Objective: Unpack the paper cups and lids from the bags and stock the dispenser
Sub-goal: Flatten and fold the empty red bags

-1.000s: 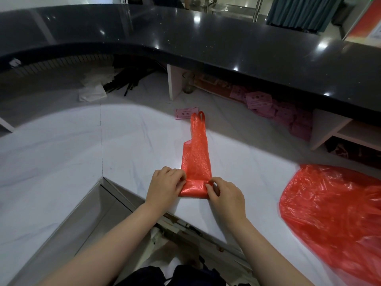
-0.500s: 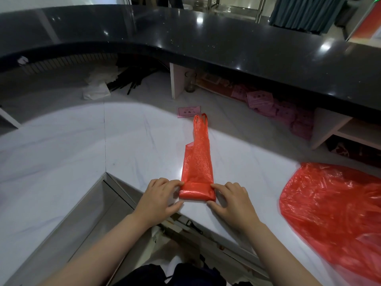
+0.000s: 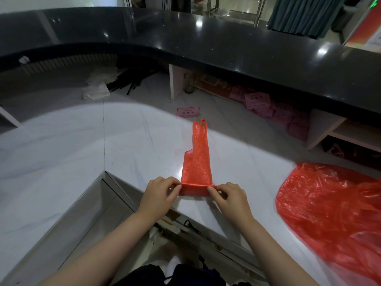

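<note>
Hands both pinching the near folded end of a flattened red bag [image 3: 196, 166] on the white marble surface [image 3: 61, 153]. Left hand [image 3: 158, 193] grips its left corner between thumb and fingers, right hand [image 3: 228, 196] grips the right corner. Bag lies in a narrow strip, handles pointing away. Second red bag [image 3: 334, 209] crumpled at right, well apart. Pink slip [image 3: 188, 111] beyond the handles.

Folded red bag [image 3: 196, 162] flat on counter, near end rolled
</note>
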Action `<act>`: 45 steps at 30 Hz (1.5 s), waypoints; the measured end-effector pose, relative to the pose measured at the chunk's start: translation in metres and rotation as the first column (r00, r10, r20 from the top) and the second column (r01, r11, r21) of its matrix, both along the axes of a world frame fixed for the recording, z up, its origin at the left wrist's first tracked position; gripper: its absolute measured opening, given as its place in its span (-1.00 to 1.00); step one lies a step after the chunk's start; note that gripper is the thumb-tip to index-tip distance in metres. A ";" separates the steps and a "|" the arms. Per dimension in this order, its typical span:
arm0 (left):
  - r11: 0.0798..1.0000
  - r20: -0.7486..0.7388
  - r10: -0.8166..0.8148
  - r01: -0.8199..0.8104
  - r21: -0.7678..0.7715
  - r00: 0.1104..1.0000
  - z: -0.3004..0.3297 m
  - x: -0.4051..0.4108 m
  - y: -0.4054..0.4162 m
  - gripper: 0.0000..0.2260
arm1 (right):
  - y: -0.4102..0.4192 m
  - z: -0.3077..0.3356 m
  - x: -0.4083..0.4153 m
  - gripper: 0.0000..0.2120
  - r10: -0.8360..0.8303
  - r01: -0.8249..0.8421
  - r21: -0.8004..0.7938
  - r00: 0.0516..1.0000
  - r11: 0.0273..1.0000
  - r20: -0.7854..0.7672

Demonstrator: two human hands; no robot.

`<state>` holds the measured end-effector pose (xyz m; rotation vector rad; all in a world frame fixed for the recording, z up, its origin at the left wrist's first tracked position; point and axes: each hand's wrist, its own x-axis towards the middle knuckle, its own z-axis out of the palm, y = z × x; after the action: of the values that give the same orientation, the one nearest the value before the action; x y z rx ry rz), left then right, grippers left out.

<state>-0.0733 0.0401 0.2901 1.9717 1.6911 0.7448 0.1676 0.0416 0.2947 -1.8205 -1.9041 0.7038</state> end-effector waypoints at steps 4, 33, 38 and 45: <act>0.987 -0.021 0.109 -0.110 -0.114 0.994 0.002 0.010 0.013 -0.85 | 0.009 0.006 -0.006 -0.49 -0.030 0.036 -0.071 0.996 0.997 0.081; 0.985 -0.160 -0.061 0.085 0.148 0.985 -0.017 0.009 0.025 -0.90 | 0.011 -0.004 -0.016 -0.84 -0.116 0.111 0.093 0.992 0.989 0.053; 0.978 -0.167 -0.094 0.122 0.169 0.981 -0.018 0.003 0.020 -0.77 | 0.013 -0.005 -0.005 -0.78 -0.044 0.011 0.205 0.987 0.979 0.152; 0.967 -0.205 -0.202 0.228 0.114 0.958 -0.020 -0.007 0.006 -0.54 | -0.003 -0.016 0.021 -0.45 0.181 -0.234 0.160 0.940 0.959 0.290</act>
<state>-0.0801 0.0457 0.2700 2.3448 1.5273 0.6219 0.1891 0.0386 0.2783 -1.6804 -2.2809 0.3277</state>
